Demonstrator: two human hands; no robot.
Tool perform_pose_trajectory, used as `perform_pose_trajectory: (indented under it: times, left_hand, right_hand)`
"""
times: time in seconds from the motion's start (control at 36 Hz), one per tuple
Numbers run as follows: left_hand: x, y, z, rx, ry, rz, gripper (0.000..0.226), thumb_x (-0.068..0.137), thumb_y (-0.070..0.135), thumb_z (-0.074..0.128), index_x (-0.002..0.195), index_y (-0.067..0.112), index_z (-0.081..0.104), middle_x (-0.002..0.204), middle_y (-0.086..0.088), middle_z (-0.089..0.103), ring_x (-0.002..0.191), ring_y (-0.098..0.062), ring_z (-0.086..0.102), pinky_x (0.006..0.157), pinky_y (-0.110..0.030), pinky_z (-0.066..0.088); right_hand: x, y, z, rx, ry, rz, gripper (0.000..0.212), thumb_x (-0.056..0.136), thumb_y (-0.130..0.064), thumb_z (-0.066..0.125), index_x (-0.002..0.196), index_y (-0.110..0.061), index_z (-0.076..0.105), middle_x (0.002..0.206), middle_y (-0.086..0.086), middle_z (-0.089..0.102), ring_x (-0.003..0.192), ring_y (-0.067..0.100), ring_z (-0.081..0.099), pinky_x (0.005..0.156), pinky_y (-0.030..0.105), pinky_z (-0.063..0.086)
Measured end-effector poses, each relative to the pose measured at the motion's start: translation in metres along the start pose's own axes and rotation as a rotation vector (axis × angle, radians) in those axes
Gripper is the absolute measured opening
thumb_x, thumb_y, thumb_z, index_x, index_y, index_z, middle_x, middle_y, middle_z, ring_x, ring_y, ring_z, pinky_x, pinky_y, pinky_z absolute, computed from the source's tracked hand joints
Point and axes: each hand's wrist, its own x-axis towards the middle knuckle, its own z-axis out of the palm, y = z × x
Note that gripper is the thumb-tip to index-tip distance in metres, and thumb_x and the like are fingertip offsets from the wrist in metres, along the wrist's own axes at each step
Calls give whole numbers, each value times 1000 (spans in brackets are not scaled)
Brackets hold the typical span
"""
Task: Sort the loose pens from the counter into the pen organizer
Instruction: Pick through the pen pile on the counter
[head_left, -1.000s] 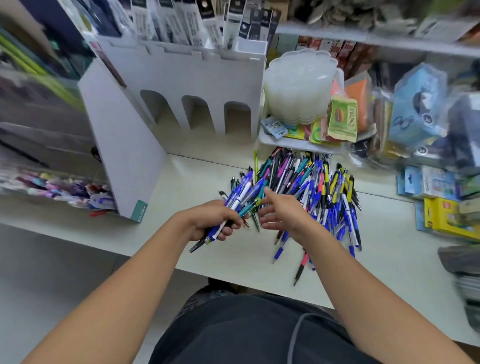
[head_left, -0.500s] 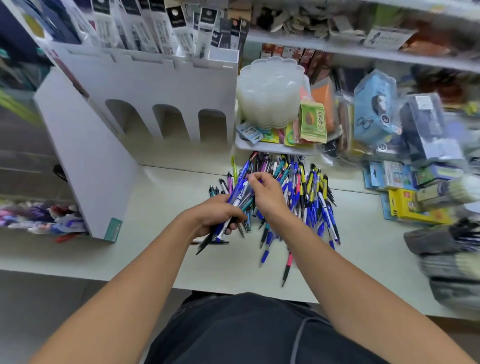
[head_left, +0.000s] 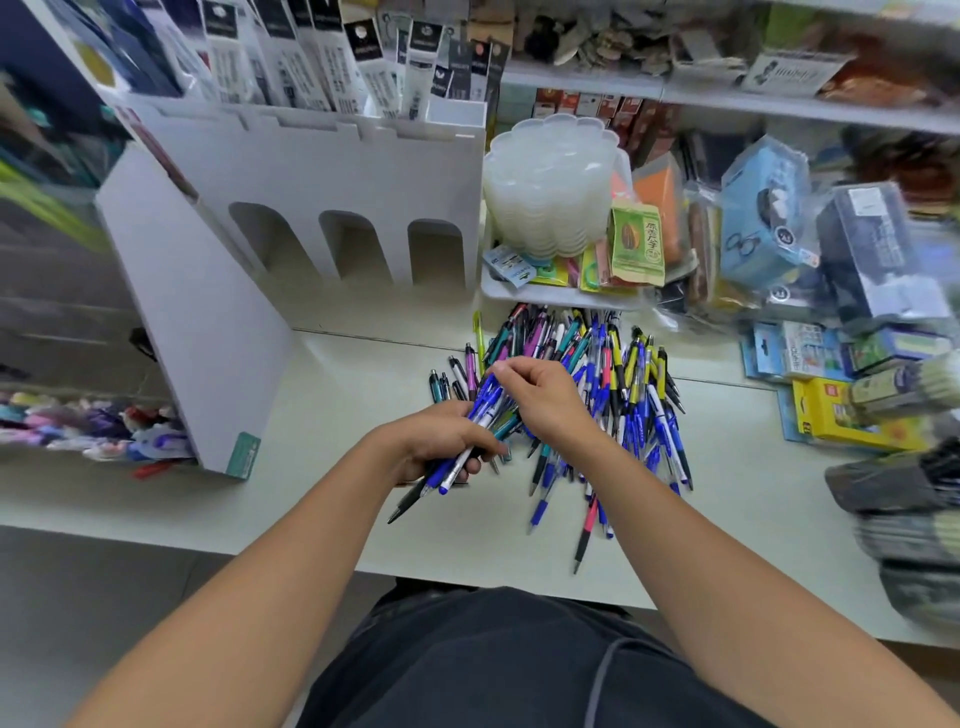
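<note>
Heap of mostly blue pens (head_left: 613, 395) on the counter (head_left: 322, 499), near the white arched organizer (head_left: 332, 176)

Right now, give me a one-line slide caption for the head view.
Left hand grips a bundle of blue pens; right hand picks at the pile before the white organizer.

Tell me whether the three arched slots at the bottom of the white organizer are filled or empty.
Empty, as far as visible. The three arched slots in the white organizer show only bare white interior, no pens; their deepest corners are shadowed.
</note>
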Motion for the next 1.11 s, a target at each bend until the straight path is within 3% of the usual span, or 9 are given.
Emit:
perform_pose_trajectory:
  times: [0.11, 0.17, 0.33, 0.58, 0.69, 0.81, 0.89, 1.0, 1.11]
  left_hand:
    - [-4, -3, 4, -53, 158, 60, 19, 92, 1, 63, 105, 8, 53, 65, -6, 57, 49, -15, 48, 44, -26, 42]
    - [-7, -4, 6, -43, 279, 117, 21, 89, 1, 65, 107, 4, 55, 65, -6, 57, 48, -16, 47, 45, -26, 40]
    - [-39, -1, 17, -180, 260, 219, 9, 96, 5, 61, 102, 11, 59, 64, -3, 56, 48, -14, 44, 45, -24, 37]
    - [-106, -33, 11, -322, 368, 265, 8, 100, 7, 59, 107, 10, 57, 74, -6, 58, 52, -14, 48, 47, -24, 40]
    - [-128, -60, 0, -314, 504, 288, 11, 97, 3, 61, 100, 13, 57, 73, -7, 58, 51, -14, 47, 47, -24, 38]
    - [-149, -85, -22, -249, 534, 298, 15, 94, 5, 66, 103, 15, 58, 73, -5, 60, 52, -15, 46, 47, -26, 39]
    - [-159, -99, -47, -137, 703, 318, 18, 91, 10, 69, 105, 16, 59, 74, 1, 63, 53, -14, 49, 52, -27, 43]
    - [-176, -108, -86, 144, 1015, 416, 19, 84, 13, 66, 101, 20, 61, 86, -4, 67, 74, -25, 61, 60, -29, 49]
    - [-203, -115, -127, 243, 1091, 487, 22, 81, 12, 64, 90, 29, 51, 77, 5, 61, 69, -12, 57, 54, -24, 44]
  right_hand:
    - [-2, -5, -2, 89, 128, 38, 22, 105, -32, 53, 108, -18, 70, 96, -6, 71, 88, 11, 65, 86, 37, 56]
    - [-4, -8, -7, 171, 179, 91, 10, 103, -32, 56, 99, -28, 64, 96, -5, 67, 91, 15, 65, 87, 37, 59]
    - [-15, -24, -12, 313, -59, 108, 14, 96, -27, 70, 103, -16, 74, 87, -3, 70, 73, 9, 61, 64, 21, 53]
    - [-26, -61, 34, 411, -387, 182, 14, 92, -21, 72, 93, -7, 75, 82, 7, 69, 68, 13, 59, 66, 28, 46]
    - [-37, -84, 73, 321, -290, 142, 12, 93, -11, 66, 84, -5, 71, 74, 7, 63, 63, 15, 56, 63, 27, 47]
    - [-30, -108, 97, 557, 18, 175, 18, 96, -6, 48, 89, -9, 64, 70, 5, 68, 67, 18, 63, 64, 28, 49]
    - [-27, -131, 105, 765, 90, 180, 21, 96, -4, 38, 96, -10, 57, 56, 0, 42, 44, 14, 39, 46, 25, 41]
    - [-50, -150, 149, 242, -302, -25, 18, 95, -24, 67, 91, -8, 60, 62, 5, 29, 48, 14, 20, 43, 22, 18]
    - [-77, -164, 223, 23, -255, -291, 27, 80, -33, 85, 84, -10, 71, 61, 5, 57, 56, 13, 42, 52, 31, 37]
